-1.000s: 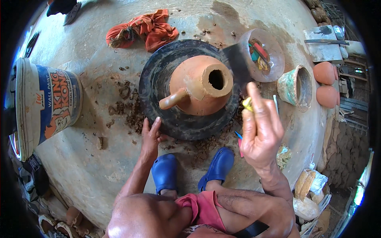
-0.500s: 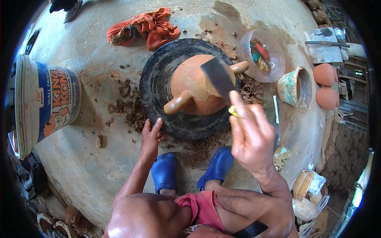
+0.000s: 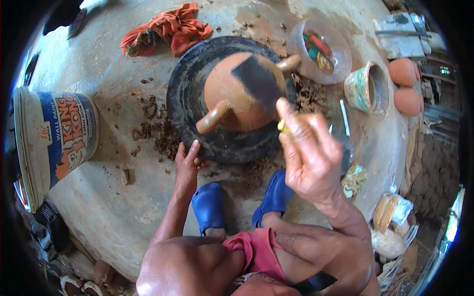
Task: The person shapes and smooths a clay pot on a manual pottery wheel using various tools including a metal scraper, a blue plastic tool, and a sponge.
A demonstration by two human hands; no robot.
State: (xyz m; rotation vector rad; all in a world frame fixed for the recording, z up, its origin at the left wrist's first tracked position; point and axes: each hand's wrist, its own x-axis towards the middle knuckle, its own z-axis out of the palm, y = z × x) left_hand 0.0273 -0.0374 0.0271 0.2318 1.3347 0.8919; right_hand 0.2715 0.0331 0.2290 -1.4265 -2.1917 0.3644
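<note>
A round reddish-brown clay pot (image 3: 219,81) with two stubby side handles rests on a black round pottery wheel (image 3: 185,74). My right hand (image 3: 313,158) is closed on a scraper (image 3: 256,81) with a wide dark blade and a bit of yellow at the grip. The blade lies over the pot's upper surface, between the two handles, and is slightly blurred; whether it presses on the clay I cannot tell. At the wheel's near left edge, my left hand (image 3: 187,163) grips the rim, its thumb and forefinger showing and the other fingers partly hidden.
Clay shavings (image 3: 165,140) litter the floor around the wheel. Left stands a large paint bucket (image 3: 74,133); beyond lies an orange cloth (image 3: 177,29). A clear tub (image 3: 296,44), a green-stained pot (image 3: 358,89) and two small clay pots (image 3: 407,101) stand right. My blue clogs (image 3: 210,204) are close by.
The whole view has shifted slightly. The scraper blade has slid a little left and away from me over the pot. My left hand stays at the wheel's rim.
</note>
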